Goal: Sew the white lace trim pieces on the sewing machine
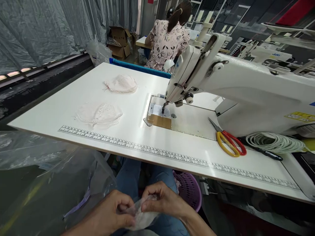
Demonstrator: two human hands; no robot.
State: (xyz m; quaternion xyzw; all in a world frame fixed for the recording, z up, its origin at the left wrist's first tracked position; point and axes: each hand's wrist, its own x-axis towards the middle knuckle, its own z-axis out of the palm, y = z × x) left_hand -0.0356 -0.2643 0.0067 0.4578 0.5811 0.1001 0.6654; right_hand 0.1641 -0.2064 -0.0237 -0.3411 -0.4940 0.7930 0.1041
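Note:
Over my lap, below the table edge, my left hand (118,209) and my right hand (161,201) pinch a piece of sheer white lace fabric (145,218) between them. Its exact shape is partly hidden by my fingers. On the white table, a folded white lace piece (100,114) lies near the printed ruler (137,147). Behind it rests a pale pink fabric piece (121,84) with loose threads at one end. To the right stands a white sewing machine (236,78), its needle and presser foot (164,107) above the metal plate.
Scissors with red and yellow handles (228,141) lie beside a coil of pale cord (273,142) and a black tool. A purple basket (189,188) stands under the table. Clear plastic bags (81,177) hang at the left. A co-worker (169,41) sits ahead, back turned.

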